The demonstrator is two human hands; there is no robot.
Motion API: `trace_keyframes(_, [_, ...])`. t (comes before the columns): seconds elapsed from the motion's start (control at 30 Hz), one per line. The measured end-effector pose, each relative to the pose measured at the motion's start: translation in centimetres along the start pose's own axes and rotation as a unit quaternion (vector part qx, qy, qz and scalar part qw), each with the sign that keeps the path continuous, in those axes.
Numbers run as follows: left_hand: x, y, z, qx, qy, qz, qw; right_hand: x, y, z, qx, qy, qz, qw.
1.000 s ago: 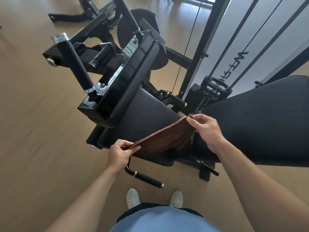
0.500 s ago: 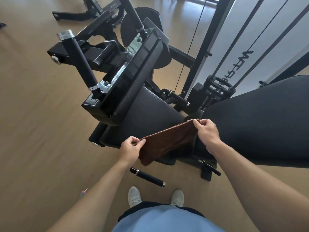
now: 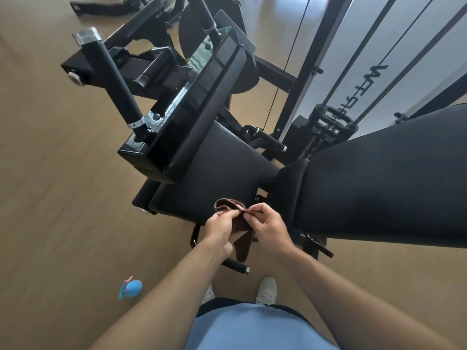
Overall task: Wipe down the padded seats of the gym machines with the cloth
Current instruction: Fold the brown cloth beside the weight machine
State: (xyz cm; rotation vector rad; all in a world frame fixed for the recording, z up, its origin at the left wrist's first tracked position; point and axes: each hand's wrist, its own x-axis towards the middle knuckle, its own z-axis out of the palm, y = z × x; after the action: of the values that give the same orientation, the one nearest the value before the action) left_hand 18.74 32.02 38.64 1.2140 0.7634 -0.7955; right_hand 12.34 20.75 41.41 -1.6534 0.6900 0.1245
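Both hands pinched cloth (image 3: 233, 224), left hand (image 3: 220, 228), right hand (image 3: 267, 227) | step: folding over seat (image 3: 214, 173) near edge; wiping unstarted | next: press pad flat on seat

The seat (image 3: 214, 178) is lying bare on top, giving open room above it from the near edge. At its far left a chest pad (image 3: 202, 109) is leaning over it, closing that side. To its right the backrest (image 3: 379, 188) is crowding in, touching or nearly so. Below its near edge a handle (image 3: 236, 266) is jutting out over open floor (image 3: 63, 198).
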Motion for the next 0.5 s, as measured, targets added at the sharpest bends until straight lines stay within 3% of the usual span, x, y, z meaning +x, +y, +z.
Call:
trace_keyframes(0.33, [-0.5, 0.9, -0.2, -0.005, -0.042, -0.025, 0.999, -0.9, 0.3, 0.0, -0.129, -0.018, -0.068, 0.989])
trace_keyframes(0.43, [-0.8, 1.1, -0.4, -0.029, -0.086, -0.04, 0.995, -0.5, 0.2, 0.1, -0.087, 0.013, -0.063, 0.994])
trace_keyframes(0.5, [-0.6, 1.0, -0.7, -0.031, -0.076, -0.022, 0.996, -0.2, 0.0, 0.1, -0.047, 0.003, -0.043, 0.998])
